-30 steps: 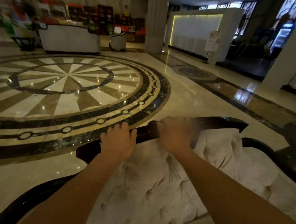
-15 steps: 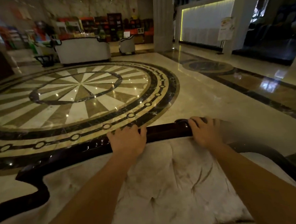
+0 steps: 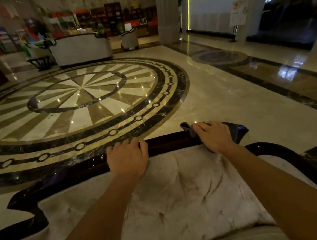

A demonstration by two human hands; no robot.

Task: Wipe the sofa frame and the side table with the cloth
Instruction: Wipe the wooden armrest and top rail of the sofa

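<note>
The sofa's dark glossy wooden frame [image 3: 166, 144] runs along the top of its tufted cream back [image 3: 185, 191]. A dark cloth [image 3: 236, 129] is draped over the frame's top rail at the right. My right hand [image 3: 212, 136] lies flat on this cloth and presses it onto the rail, fingers pointing left. My left hand [image 3: 128, 158] rests on the rail and the upper edge of the upholstery, fingers curled over the wood, holding no cloth. No side table can be made out near me.
Beyond the frame lies a polished marble floor with a large round inlay [image 3: 79, 98]. A white sofa [image 3: 80, 48] and an armchair [image 3: 129, 39] stand at the far side. A thick column [image 3: 168, 16] and a lit white partition [image 3: 214, 10] are at the back right.
My right hand has slid the cloth to the right along the top rail, away from my left hand. The cloth now shows clearly past my fingers. My view has swung left.
</note>
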